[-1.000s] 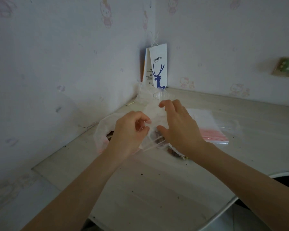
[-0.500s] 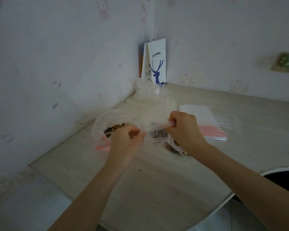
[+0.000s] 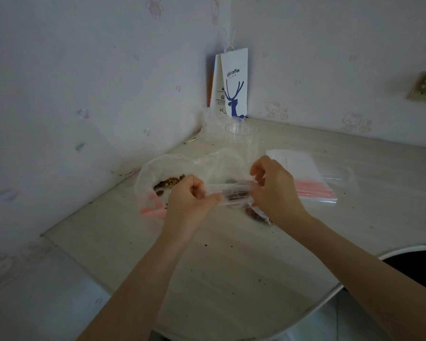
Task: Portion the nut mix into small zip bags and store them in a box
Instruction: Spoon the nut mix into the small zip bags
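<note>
Clear plastic small zip bag (image 3: 234, 193), nuts inside, pinched at its seal by curled fingers of left hand (image 3: 190, 205) and right hand (image 3: 276, 190). Holds it stretched between them, over table (image 3: 231, 267). Beyond left fingers, open nut mix bag (image 3: 158, 173); right of right fingers, stack of empty zip bags (image 3: 310, 183).

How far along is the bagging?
Done: nuts sit inside one small zip bag. In hand: left hand and right hand pinch its top edge, apparently sealing it. Left: the big bag holds more nut mix, a stack of empty zip bags waits, no box shows.
</note>
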